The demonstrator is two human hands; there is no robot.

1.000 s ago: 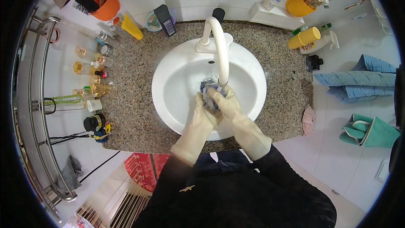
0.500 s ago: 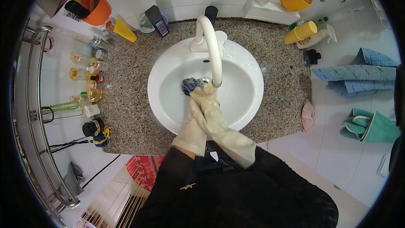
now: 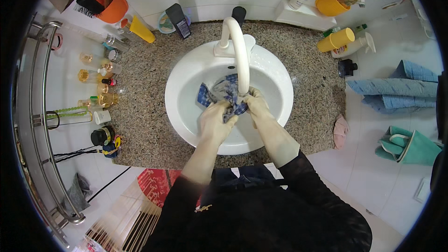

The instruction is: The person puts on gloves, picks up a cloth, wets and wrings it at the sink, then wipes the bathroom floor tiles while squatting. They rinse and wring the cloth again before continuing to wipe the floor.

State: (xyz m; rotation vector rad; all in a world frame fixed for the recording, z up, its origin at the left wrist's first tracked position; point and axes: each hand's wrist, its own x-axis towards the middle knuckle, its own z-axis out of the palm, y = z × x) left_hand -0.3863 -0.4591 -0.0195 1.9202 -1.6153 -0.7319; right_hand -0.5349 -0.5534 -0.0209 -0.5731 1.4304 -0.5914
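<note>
A blue and grey patterned cloth (image 3: 226,87) lies spread and crumpled in the white oval sink (image 3: 179,128), under the spout of the curved white faucet (image 3: 241,60). My left hand (image 3: 216,117), in a cream rubber glove, is closed on the cloth's near left edge. On the right, my gloved right hand (image 3: 255,104) grips its right side, close by the spout's end. Part of the cloth is hidden behind my fingers and the faucet. Whether water is running I cannot tell.
A speckled granite counter (image 3: 140,130) surrounds the sink. Several small bottles line its left side. A dark bottle (image 3: 177,20) stands at the back; a yellow cup (image 3: 336,40) and spray bottle (image 3: 353,47) stand back right. Blue towels (image 3: 396,88) hang at right, a metal rack (image 3: 44,107) at left.
My hands, earlier together over the bunched cloth, have moved apart. The cloth is now opened out between them beneath the spout.
</note>
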